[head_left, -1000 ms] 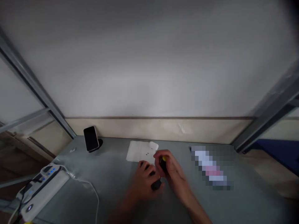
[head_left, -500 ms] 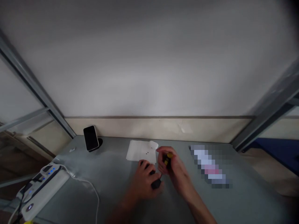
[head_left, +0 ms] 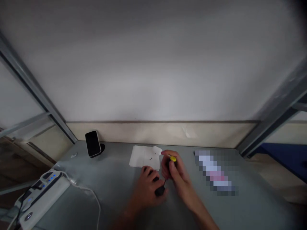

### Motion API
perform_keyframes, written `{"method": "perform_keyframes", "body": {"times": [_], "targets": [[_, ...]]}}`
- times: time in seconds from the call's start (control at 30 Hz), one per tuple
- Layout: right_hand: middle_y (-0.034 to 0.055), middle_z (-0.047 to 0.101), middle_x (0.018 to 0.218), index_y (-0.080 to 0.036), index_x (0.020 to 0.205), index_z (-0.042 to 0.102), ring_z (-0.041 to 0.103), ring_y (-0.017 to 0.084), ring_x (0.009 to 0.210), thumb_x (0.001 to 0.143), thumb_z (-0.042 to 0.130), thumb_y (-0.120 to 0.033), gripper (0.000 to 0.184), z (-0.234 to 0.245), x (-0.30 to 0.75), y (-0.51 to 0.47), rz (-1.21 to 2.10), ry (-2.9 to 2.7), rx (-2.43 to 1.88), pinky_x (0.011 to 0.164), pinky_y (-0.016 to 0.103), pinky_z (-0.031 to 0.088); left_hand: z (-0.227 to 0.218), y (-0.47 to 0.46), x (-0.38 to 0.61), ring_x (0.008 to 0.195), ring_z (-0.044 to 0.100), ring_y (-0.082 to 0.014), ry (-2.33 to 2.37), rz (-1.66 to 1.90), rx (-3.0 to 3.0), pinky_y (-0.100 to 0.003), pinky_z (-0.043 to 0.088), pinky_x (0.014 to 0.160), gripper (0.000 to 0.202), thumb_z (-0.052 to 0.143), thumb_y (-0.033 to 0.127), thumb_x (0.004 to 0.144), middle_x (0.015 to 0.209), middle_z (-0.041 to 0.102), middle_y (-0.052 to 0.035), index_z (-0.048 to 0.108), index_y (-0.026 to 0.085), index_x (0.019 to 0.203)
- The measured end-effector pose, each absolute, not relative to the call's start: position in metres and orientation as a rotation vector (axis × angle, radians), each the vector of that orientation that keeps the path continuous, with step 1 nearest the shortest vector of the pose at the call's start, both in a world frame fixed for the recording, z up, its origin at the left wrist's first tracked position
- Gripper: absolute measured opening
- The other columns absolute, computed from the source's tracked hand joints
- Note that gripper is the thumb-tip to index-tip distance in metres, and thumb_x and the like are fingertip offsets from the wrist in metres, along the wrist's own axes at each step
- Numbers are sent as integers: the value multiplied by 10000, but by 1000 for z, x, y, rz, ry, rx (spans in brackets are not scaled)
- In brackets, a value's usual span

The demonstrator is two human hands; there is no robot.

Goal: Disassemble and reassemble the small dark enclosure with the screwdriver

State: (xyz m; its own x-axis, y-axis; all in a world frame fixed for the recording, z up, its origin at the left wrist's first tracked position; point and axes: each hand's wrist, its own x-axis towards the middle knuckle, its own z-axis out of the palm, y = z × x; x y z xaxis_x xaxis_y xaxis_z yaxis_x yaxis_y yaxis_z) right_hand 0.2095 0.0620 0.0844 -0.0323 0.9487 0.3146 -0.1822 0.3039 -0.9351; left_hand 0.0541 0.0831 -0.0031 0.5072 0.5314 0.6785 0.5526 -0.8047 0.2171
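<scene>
My left hand [head_left: 147, 190] is wrapped over a small black object [head_left: 160, 191] and holds it down near the table. Much of that object hides under my fingers, so its kind does not show. In my right hand [head_left: 181, 180] is a screwdriver [head_left: 173, 158] with a dark and yellow handle. Its thin shaft slants down to the black object beside my left fingers; the tip's exact contact is hidden. Just beyond both hands lies white paper [head_left: 140, 156] with a few tiny dark bits [head_left: 151, 158], possibly screws. A white rounded piece [head_left: 157, 150] sits at its upper right corner.
A black-screened device [head_left: 93, 144] leans on a stand at the back left. At the left edge is a white power strip [head_left: 48, 201] with blue lights, and a white cable [head_left: 98, 199] trails across the grey table [head_left: 115, 179]. A pixelated item [head_left: 216, 172] lies to the right.
The screwdriver's handle has turned in my right hand, its yellow end now showing more plainly and my thumb lying differently along it. My left hand keeps its hold on the black object.
</scene>
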Motion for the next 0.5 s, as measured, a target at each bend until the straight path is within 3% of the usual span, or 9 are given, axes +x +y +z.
{"method": "perform_keyframes", "body": {"times": [0.13,0.33,0.5], "targets": [[36,594,963,-305,1334,583,577,187,790,1074,421,-592,420,84,207,59,1202,-1218,-787,728,311,505,-3,83,56,893,545,-235,-957,-1282,-2679,-420,439,820,158,633,369,901,871,651,-47,692,224,880],[43,646,1057,-298,1149,653,629,183,892,1024,611,-516,254,96,203,57,1112,-1304,-711,809,305,527,-6,83,56,961,575,-266,-961,-1266,-2659,-446,473,845,185,639,399,898,966,692,-70,728,245,949],[-10,648,913,-295,1013,546,601,141,736,966,740,-393,223,97,202,55,1063,-1196,-678,691,262,515,-7,83,56,950,586,-275,-1004,-1277,-2671,-450,493,843,221,638,440,880,934,685,-82,735,249,935]]}}
